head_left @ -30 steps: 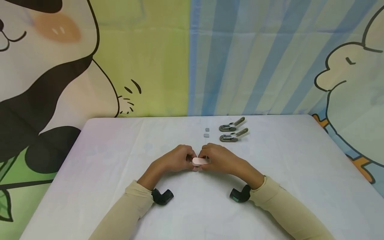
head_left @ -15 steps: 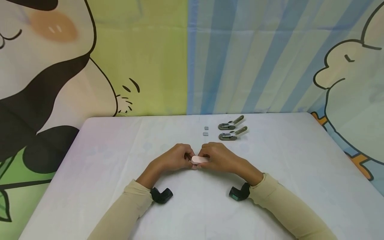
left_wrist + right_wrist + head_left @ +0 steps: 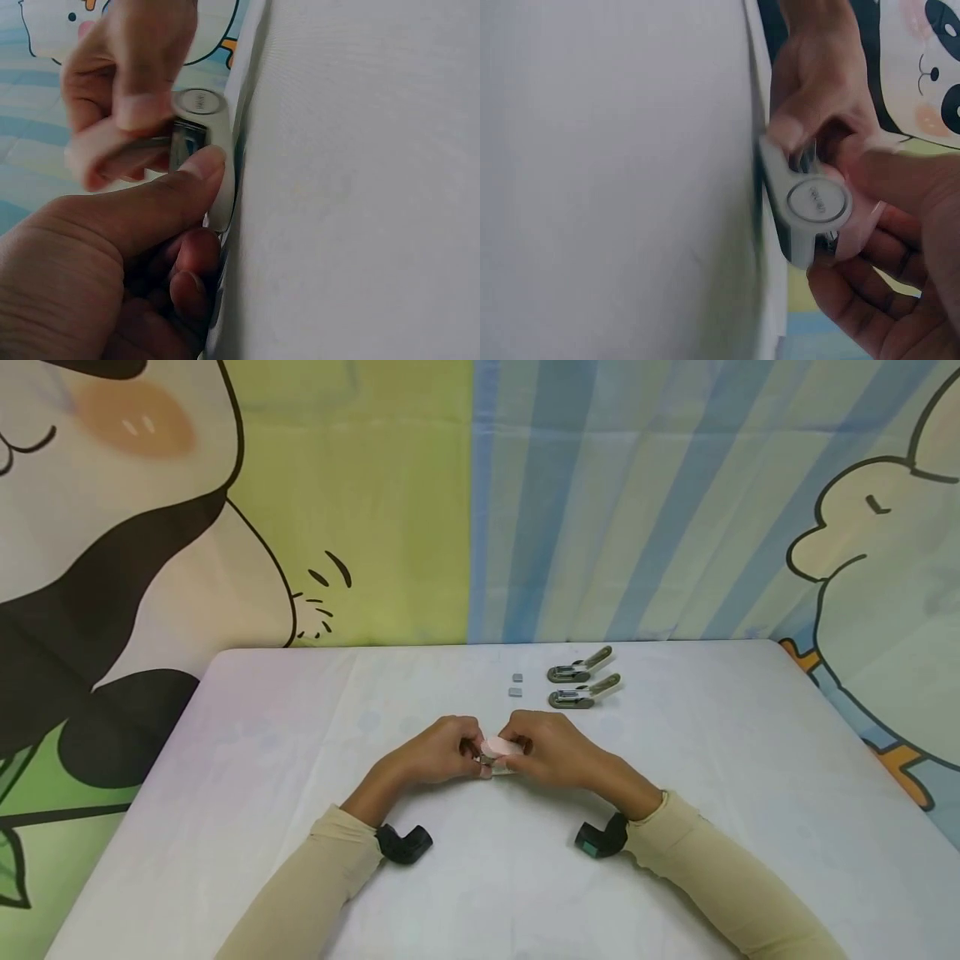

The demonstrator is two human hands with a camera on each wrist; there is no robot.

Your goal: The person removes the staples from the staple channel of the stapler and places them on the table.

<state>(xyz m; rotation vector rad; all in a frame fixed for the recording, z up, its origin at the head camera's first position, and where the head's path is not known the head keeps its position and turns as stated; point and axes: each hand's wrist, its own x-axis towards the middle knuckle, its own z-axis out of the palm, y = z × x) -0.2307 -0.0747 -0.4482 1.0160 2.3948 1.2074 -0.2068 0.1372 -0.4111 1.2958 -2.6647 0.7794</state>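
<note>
A small pink-and-white stapler (image 3: 501,747) is held between both hands above the table's middle, its pink top swung up from the pale base. My left hand (image 3: 446,750) grips the pale base (image 3: 220,176), with the thumb lying along it beside the dark metal staple channel (image 3: 187,142). My right hand (image 3: 553,746) pinches the pink top (image 3: 94,154), which is blurred in the left wrist view. In the right wrist view, the round grey end (image 3: 817,201) of the base faces the camera, and fingers hide part of the pink top.
Two olive-green staplers (image 3: 570,673) lie with raised arms on the white table (image 3: 225,827), beyond the right hand. Left of them are two small grey staple strips (image 3: 515,692). A printed curtain (image 3: 360,527) hangs behind the table's back edge. A black camera sits at each wrist.
The pink top has tilted up and away from the base, so the stapler now stands opened. My right hand has risen slightly with it; the left stays nearly in place.
</note>
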